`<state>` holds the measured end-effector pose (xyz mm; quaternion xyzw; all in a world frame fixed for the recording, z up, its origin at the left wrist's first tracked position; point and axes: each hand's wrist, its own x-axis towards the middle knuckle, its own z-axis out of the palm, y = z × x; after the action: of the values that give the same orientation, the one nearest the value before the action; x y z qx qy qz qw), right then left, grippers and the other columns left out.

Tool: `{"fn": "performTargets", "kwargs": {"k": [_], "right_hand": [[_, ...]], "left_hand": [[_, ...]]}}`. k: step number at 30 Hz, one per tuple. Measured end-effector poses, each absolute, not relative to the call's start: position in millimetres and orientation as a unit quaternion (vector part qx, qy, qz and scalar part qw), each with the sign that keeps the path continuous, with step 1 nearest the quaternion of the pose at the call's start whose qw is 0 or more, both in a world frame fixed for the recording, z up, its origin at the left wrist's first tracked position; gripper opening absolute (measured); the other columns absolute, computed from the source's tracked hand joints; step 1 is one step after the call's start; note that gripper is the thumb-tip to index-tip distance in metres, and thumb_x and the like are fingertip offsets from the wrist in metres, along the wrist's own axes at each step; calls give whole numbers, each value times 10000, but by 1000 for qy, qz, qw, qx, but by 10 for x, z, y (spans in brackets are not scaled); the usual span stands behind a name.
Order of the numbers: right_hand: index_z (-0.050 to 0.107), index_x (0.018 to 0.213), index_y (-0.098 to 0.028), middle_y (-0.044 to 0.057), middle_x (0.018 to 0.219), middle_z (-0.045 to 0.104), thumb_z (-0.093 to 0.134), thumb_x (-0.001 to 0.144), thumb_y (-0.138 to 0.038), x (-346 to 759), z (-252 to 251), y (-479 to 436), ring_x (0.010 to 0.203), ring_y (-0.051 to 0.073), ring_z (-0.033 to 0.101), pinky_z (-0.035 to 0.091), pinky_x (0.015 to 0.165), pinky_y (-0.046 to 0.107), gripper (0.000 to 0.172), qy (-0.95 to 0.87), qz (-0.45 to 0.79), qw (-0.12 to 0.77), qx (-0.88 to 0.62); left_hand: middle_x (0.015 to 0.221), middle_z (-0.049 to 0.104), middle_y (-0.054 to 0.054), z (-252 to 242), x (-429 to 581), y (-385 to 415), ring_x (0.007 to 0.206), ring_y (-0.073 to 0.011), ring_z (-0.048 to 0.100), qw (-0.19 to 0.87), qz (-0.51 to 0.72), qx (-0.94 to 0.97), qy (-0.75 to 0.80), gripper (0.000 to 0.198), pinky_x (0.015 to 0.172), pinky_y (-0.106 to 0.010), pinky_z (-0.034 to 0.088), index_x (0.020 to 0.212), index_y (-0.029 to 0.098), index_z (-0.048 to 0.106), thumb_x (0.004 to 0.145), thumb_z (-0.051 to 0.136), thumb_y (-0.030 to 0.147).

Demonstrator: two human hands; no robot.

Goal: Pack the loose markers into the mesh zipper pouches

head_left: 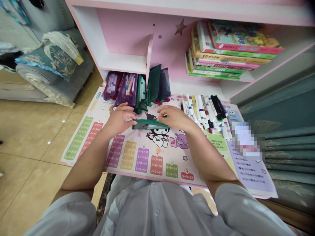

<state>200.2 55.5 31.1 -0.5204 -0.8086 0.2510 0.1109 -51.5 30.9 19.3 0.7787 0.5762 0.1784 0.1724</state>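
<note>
I have a green mesh pouch stretched between my two hands, just above or lightly on the surface; from here I can't tell which. My left hand pinches its left end between thumb and forefinger, the other fingers loosely fanned. My right hand has thumb and curled fingers closed on the upper edge, near the right end.

What worries me is the thin fabric: if my left pinch is slack, a pull from the right would drag the whole pouch along or fold its edge. Reaching too far rightward, I could knock the loose markers beside and beyond my right hand, and some might roll. A push forward could topple the pouches standing beyond my left hand.

Of those, two purple pouches hold markers, and so does a filled green pouch to their right. Beyond the gap between my hands lean a taller green pouch and a dark pouch, contents not readable. What mine contains is too small to tell. Stacked books sit on the shelf far past my right hand.
</note>
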Motion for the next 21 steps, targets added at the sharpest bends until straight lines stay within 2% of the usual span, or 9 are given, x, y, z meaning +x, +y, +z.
{"fn": "performTargets", "kwargs": {"k": [6, 21], "right_hand": [[637, 624, -219, 47, 962, 724, 591, 795, -207, 2019, 343, 551, 1107, 255, 628, 455, 1010, 424, 177, -805, 246, 95, -532], [653, 648, -216, 64, 1043, 737, 587, 785, -194, 2083, 440, 558, 1120, 287, 632, 479, 968, 460, 155, -801, 245, 64, -542]], "left_hand": [[1296, 693, -29, 198, -527, 315, 1402, -358, 454, 173, 175, 780, 576, 58, 1164, -720, 156, 774, 294, 767, 763, 793, 243], [1296, 692, -39, 230, -533, 311, 1394, -356, 458, 177, 169, 779, 578, 52, 1150, -723, 179, 754, 287, 755, 765, 786, 246]]}}
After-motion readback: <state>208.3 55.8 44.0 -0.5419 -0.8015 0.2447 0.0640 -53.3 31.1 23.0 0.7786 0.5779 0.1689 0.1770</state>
